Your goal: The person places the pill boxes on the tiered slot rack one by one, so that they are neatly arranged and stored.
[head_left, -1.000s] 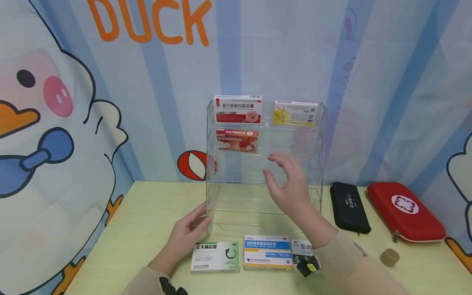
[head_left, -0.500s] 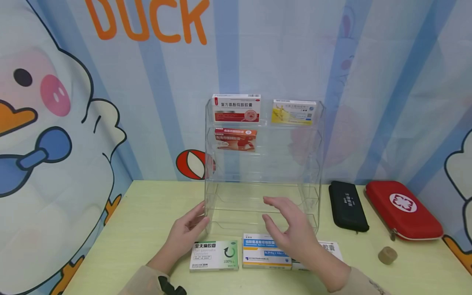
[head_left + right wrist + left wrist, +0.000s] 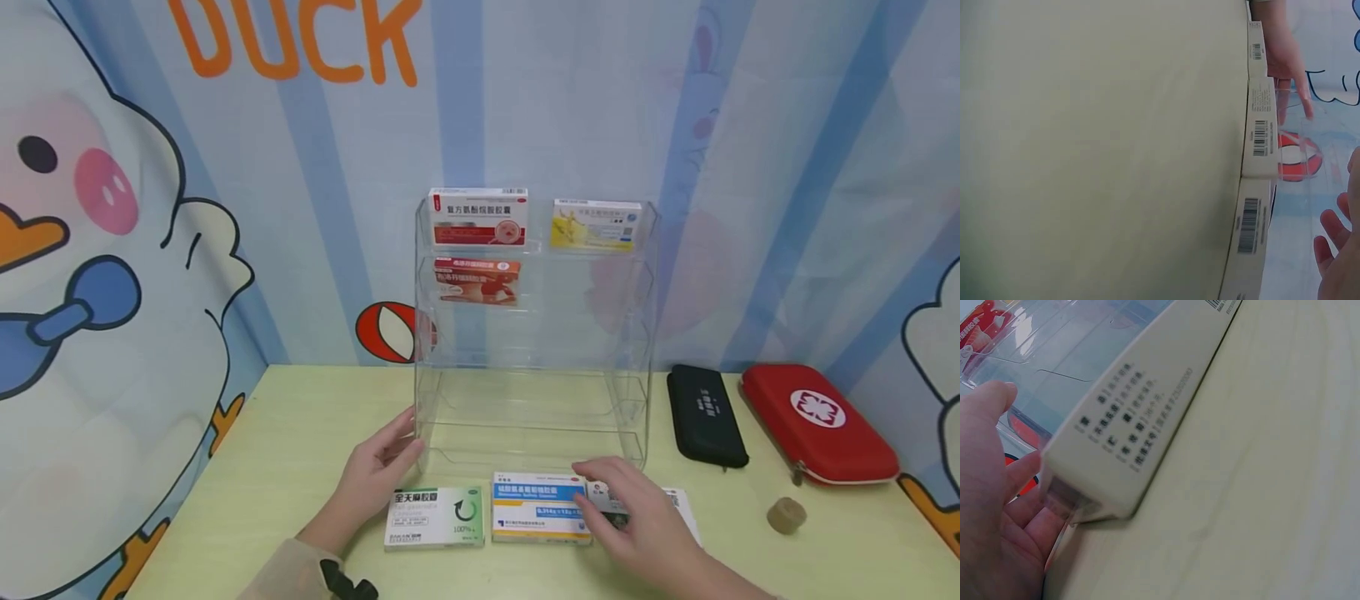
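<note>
A clear acrylic display rack (image 3: 525, 398) stands on the table. My left hand (image 3: 378, 471) grips its lower left edge, thumb in front, fingers round the side. In the left wrist view that thumb (image 3: 1004, 394) shows beside a box end. In front of the rack lie a green-and-white medicine box (image 3: 433, 518), a blue-and-white medicine box (image 3: 528, 512) and a black-and-white medicine box (image 3: 681, 504), mostly hidden under my right hand (image 3: 637, 521). The right hand holds nothing; its fingers are spread loosely over the black-and-white box, fingertips at the blue box's right end.
In the rack's top tier stand a red-and-white box (image 3: 478, 218) and a yellow-and-white box (image 3: 596, 227), with an orange-red box (image 3: 477, 282) one tier below. To the right lie a black zip case (image 3: 707, 417), a red first-aid case (image 3: 832, 450) and a small brown cylinder (image 3: 786, 517).
My right hand has come down from in front of the rack's middle tiers to the boxes on the table. The left hand has stayed at the rack's edge.
</note>
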Demonstrator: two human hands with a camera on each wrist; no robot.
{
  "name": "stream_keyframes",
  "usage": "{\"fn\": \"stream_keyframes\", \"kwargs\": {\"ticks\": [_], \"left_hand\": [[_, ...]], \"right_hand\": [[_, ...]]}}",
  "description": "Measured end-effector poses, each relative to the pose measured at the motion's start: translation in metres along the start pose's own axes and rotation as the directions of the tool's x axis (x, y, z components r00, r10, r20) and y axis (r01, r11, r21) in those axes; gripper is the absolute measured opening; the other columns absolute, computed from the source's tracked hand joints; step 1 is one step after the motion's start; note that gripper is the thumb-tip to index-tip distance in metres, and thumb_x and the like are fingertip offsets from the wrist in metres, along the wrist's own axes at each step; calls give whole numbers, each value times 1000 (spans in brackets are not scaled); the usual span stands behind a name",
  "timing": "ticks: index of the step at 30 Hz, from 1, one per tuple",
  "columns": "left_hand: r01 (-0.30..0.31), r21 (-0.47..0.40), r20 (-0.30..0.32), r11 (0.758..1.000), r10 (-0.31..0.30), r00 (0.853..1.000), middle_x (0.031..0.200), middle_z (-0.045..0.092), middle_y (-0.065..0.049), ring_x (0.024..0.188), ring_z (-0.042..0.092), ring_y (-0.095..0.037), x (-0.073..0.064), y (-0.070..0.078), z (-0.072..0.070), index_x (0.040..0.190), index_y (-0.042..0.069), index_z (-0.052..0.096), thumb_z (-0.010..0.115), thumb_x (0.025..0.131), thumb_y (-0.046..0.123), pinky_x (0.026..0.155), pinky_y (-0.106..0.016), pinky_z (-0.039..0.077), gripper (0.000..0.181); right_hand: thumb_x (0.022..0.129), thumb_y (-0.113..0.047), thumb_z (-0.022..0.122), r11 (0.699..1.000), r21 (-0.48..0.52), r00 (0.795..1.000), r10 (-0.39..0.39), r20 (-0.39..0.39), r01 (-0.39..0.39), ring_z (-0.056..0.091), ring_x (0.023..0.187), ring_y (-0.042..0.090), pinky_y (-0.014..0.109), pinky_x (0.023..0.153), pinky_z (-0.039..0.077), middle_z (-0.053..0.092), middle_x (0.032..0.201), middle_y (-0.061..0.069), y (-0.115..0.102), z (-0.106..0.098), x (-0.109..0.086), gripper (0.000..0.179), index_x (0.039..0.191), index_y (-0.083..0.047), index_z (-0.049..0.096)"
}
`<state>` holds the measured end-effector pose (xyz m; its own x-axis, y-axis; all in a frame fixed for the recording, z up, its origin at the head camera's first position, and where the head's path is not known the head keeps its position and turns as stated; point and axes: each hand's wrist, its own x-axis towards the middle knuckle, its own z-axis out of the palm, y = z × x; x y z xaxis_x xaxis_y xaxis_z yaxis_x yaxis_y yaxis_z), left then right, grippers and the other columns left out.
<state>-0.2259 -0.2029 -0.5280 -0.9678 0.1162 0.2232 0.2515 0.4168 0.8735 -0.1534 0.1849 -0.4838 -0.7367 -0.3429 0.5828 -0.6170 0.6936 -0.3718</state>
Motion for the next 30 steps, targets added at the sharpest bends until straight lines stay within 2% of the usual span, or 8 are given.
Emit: {"fn": "stream_keyframes", "kwargs": {"ticks": [2, 6, 10, 16, 20, 23, 26, 30], "left_hand": [[-1, -3, 0, 1000, 1, 1000, 161, 63, -8, 139, 71, -30, 0, 0, 0, 166, 29, 50, 69, 110, 32, 114, -43, 60, 59], [7, -5, 3, 1000, -7, 1000, 162, 63, -7, 139, 70, -30, 1, 1, 0, 166, 30, 50, 69, 110, 32, 114, -42, 59, 59], [2, -8, 5, 1000, -2, 1000, 162, 63, -7, 140, 70, -30, 1, 1, 0, 166, 30, 50, 69, 110, 33, 114, -39, 59, 60], [-4, -17, 3, 1000, 4, 1000, 161, 63, -5, 140, 70, -29, 1, -2, 0, 166, 34, 50, 70, 110, 34, 110, -24, 57, 59], [4, -19, 1, 1000, -4, 1000, 161, 64, -6, 140, 70, -30, 0, -2, -1, 166, 33, 51, 70, 110, 33, 110, -24, 56, 59], [11, -17, 7, 1000, -10, 1000, 162, 63, -7, 140, 70, -30, 0, 1, 0, 166, 30, 50, 70, 110, 32, 113, -31, 59, 60], [19, -8, 6, 1000, -19, 1000, 162, 62, -7, 140, 70, -29, 0, 2, 1, 167, 30, 50, 70, 110, 31, 114, -39, 59, 60], [24, -1, -2, 1000, -24, 1000, 162, 63, -6, 140, 70, -29, 0, 3, -1, 166, 30, 51, 70, 110, 31, 115, -42, 59, 60]], "right_hand": [[92, -13, 89, 999, -28, 1000, 19, 9, -19, 73, 115, 9, 9, 104, 54, 75, 126, -14, 5, -4, -7, 41, 129, -22, 75], [92, -18, 90, 988, -100, 990, 128, 57, -121, 71, 113, 7, 26, 101, 64, 75, 124, -16, 12, -16, -17, 37, 126, -23, 76], [95, -22, 88, 955, -163, 957, 266, 113, -247, 69, 112, 7, 42, 98, 68, 74, 124, -14, 18, -28, -24, 30, 122, -26, 76], [96, -28, 86, 914, -233, 910, 376, 174, -332, 67, 122, 21, 56, 104, 64, 73, 133, 0, 33, -40, -32, 35, 128, -20, 74], [96, -36, 85, 879, -264, 850, 461, 256, -397, 63, 133, 34, 64, 109, 60, 67, 147, 12, 44, -41, -34, 53, 142, -13, 69], [96, -45, 84, 847, -284, 785, 526, 328, -450, 58, 141, 42, 68, 111, 56, 59, 157, 18, 50, -41, -34, 70, 152, -9, 63], [96, -56, 80, 824, -286, 722, 567, 398, -489, 56, 144, 44, 68, 113, 55, 53, 163, 22, 55, -41, -33, 83, 158, -7, 57], [95, -69, 74, 804, -285, 653, 592, 472, -522, 56, 145, 42, 67, 114, 55, 50, 166, 22, 62, -43, -30, 93, 163, -9, 52]]}}
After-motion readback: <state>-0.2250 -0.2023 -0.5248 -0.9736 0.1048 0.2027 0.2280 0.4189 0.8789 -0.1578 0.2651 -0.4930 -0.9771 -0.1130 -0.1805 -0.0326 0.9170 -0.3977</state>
